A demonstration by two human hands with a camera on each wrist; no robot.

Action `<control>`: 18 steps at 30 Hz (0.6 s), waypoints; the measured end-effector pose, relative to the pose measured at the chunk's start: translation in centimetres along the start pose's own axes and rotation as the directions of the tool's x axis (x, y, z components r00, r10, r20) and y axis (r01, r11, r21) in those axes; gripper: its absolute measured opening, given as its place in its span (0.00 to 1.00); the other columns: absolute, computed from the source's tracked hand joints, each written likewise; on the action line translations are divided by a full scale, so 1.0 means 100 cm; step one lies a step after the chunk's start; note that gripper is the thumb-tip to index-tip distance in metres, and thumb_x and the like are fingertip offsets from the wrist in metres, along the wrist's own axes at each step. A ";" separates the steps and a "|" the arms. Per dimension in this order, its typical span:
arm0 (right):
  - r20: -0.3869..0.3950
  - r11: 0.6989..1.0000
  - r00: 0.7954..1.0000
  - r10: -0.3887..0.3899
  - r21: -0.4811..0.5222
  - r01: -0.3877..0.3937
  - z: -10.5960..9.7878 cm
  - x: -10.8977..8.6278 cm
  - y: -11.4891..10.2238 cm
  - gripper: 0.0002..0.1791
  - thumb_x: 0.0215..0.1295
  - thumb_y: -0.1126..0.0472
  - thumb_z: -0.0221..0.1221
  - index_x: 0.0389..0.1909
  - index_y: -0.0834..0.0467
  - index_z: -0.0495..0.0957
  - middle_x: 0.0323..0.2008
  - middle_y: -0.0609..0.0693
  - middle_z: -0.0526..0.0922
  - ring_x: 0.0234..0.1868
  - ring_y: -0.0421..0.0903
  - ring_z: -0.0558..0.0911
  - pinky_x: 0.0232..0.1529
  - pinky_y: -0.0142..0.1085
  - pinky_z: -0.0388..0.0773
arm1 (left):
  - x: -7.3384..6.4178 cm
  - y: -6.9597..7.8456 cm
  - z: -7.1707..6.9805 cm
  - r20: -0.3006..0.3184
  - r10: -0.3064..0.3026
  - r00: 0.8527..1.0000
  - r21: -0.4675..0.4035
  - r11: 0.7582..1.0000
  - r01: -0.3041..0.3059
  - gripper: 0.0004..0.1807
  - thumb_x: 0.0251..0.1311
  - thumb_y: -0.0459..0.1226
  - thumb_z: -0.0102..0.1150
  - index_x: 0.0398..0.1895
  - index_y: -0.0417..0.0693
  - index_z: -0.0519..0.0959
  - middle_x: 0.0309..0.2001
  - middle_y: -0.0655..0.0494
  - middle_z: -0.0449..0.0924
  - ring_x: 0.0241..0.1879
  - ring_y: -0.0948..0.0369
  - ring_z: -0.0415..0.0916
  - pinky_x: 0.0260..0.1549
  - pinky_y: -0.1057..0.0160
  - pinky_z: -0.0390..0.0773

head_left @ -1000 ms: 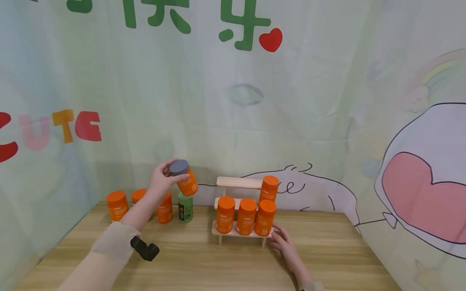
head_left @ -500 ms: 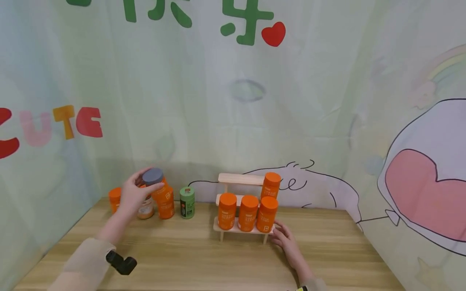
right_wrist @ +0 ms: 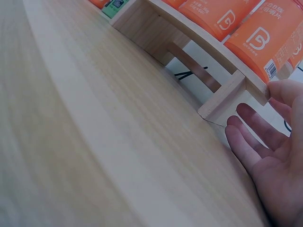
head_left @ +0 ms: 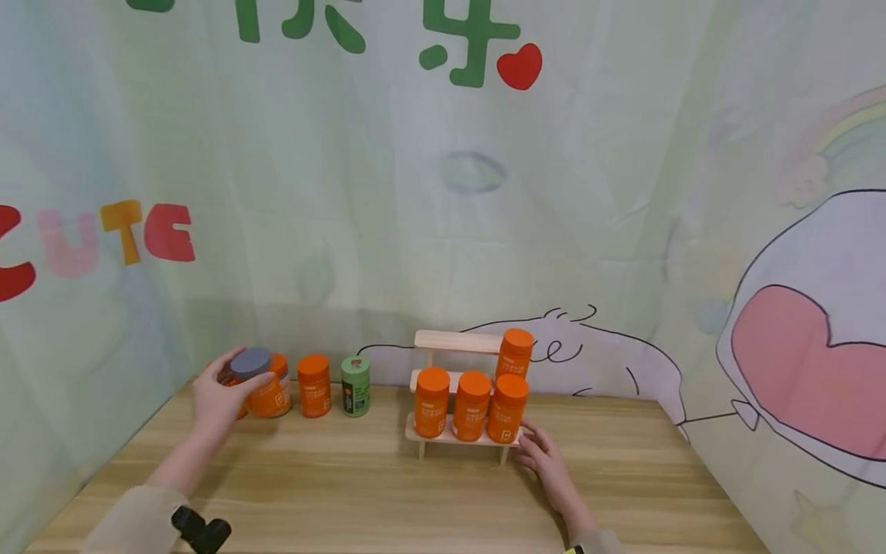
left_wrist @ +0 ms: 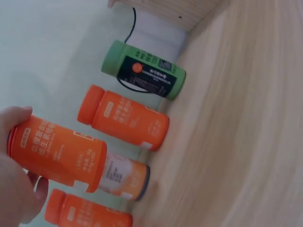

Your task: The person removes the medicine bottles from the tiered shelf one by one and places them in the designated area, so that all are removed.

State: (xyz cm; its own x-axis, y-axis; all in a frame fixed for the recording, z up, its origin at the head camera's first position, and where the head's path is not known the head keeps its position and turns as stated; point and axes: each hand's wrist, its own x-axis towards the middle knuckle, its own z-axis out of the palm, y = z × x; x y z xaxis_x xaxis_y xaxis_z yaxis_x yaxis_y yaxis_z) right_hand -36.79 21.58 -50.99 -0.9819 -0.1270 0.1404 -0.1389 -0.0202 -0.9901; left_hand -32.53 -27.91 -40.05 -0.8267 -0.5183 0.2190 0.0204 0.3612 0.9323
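My left hand (head_left: 218,396) grips an orange jar (head_left: 268,398) with a grey lid around its top, at the left end of the jar row. In the left wrist view the held jar (left_wrist: 57,151) overlaps a jar with a pale label (left_wrist: 125,176) behind it. An orange-lidded jar (left_wrist: 87,213) is partly hidden by my hand. My right hand (head_left: 545,465) touches the right end of a small wooden step shelf (head_left: 457,435), a fingertip at its corner. Three orange jars (head_left: 471,408) stand on the lowest step, and one more orange jar (head_left: 515,352) stands higher at the right.
An orange jar (head_left: 314,386) and a green jar (head_left: 356,386) stand between my left hand and the shelf. Behind the wooden table (head_left: 388,500) hangs a printed cloth (head_left: 388,192).
My left hand has carried the grey-lidded jar leftward and down, past the green jar and an orange one, to the row's left end. My right hand has stayed at the shelf.
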 end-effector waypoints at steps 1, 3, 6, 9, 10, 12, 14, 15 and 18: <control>0.000 1.000 1.000 -0.003 -0.003 0.003 0.000 0.000 0.000 0.29 0.74 0.61 0.50 0.68 0.74 0.57 0.46 0.52 0.77 0.42 0.39 0.81 0.45 0.31 0.81 | 0.000 -0.004 -0.001 -0.018 -0.015 1.000 0.000 1.000 0.015 0.42 0.55 0.45 0.71 0.73 0.49 0.64 0.67 0.44 0.67 0.53 0.67 0.68 0.37 0.87 0.66; -0.003 1.000 1.000 -0.002 -0.007 0.002 0.001 0.000 0.000 0.29 0.74 0.61 0.50 0.68 0.74 0.57 0.46 0.53 0.77 0.41 0.39 0.81 0.45 0.31 0.81 | 0.001 -0.012 -0.003 -0.055 -0.039 0.998 -0.011 0.999 0.038 0.41 0.54 0.44 0.71 0.72 0.50 0.66 0.65 0.47 0.69 0.52 0.68 0.68 0.37 0.87 0.66; -0.017 1.000 1.000 0.011 0.002 -0.011 0.002 0.000 0.000 0.28 0.73 0.62 0.50 0.68 0.73 0.58 0.46 0.54 0.77 0.41 0.40 0.81 0.45 0.32 0.81 | 0.003 -0.023 -0.005 -0.098 -0.053 0.994 -0.028 0.998 0.051 0.40 0.54 0.42 0.72 0.70 0.49 0.68 0.61 0.50 0.71 0.46 0.74 0.67 0.37 0.87 0.65; -0.030 1.000 0.999 0.028 0.013 -0.028 0.003 0.000 -0.001 0.27 0.73 0.63 0.50 0.68 0.72 0.59 0.45 0.54 0.78 0.41 0.41 0.82 0.45 0.32 0.81 | 0.004 -0.032 -0.006 -0.123 -0.063 0.990 -0.029 0.998 0.060 0.39 0.53 0.40 0.72 0.70 0.49 0.68 0.61 0.50 0.71 0.43 0.77 0.65 0.41 0.84 0.65; -0.030 0.999 0.999 0.031 0.013 -0.030 0.003 0.000 -0.001 0.27 0.73 0.63 0.50 0.68 0.72 0.59 0.46 0.54 0.78 0.41 0.41 0.82 0.45 0.33 0.81 | 0.004 -0.034 -0.007 -0.127 -0.067 0.990 -0.026 0.998 0.065 0.40 0.53 0.40 0.72 0.71 0.49 0.68 0.62 0.48 0.71 0.44 0.76 0.65 0.43 0.82 0.67; -0.033 0.999 0.999 0.039 0.019 -0.039 0.003 0.000 -0.002 0.28 0.72 0.63 0.50 0.68 0.71 0.60 0.45 0.54 0.78 0.41 0.41 0.82 0.45 0.33 0.81 | 0.003 -0.038 -0.008 -0.133 -0.082 0.988 -0.007 0.997 0.082 0.41 0.54 0.40 0.71 0.72 0.48 0.66 0.64 0.45 0.70 0.47 0.74 0.66 0.48 0.78 0.68; -0.033 0.999 0.999 0.040 0.020 -0.039 0.003 0.000 -0.002 0.28 0.73 0.63 0.50 0.68 0.71 0.59 0.46 0.54 0.78 0.42 0.41 0.82 0.45 0.32 0.81 | 0.002 -0.042 -0.009 -0.134 -0.086 0.987 0.004 0.996 0.087 0.41 0.55 0.40 0.71 0.73 0.47 0.64 0.66 0.41 0.68 0.49 0.70 0.67 0.50 0.74 0.68; -0.033 0.999 0.999 0.041 0.022 -0.041 0.003 0.000 -0.002 0.28 0.73 0.63 0.50 0.68 0.71 0.59 0.46 0.54 0.77 0.42 0.41 0.82 0.45 0.32 0.81 | 0.002 -0.044 -0.009 -0.138 -0.086 0.987 0.011 0.996 0.088 0.41 0.55 0.39 0.70 0.73 0.46 0.64 0.66 0.39 0.68 0.50 0.68 0.67 0.49 0.74 0.68; -0.034 0.999 0.999 0.036 0.021 -0.035 0.003 0.000 -0.003 0.28 0.73 0.63 0.50 0.68 0.72 0.59 0.46 0.55 0.77 0.42 0.41 0.82 0.45 0.32 0.81 | 0.001 -0.048 -0.010 -0.147 -0.085 0.985 0.026 0.996 0.090 0.40 0.57 0.38 0.68 0.73 0.44 0.63 0.66 0.37 0.68 0.51 0.63 0.67 0.49 0.74 0.67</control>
State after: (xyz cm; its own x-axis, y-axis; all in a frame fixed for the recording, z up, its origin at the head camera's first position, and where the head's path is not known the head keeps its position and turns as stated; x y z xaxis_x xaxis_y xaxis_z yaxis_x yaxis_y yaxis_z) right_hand -36.72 21.25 -50.74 -0.9900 -0.0943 0.1046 -0.1015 -0.0364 -0.9942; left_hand -32.12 -30.44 -44.22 -0.7336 -0.6556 0.1789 -0.0686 0.3333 0.9403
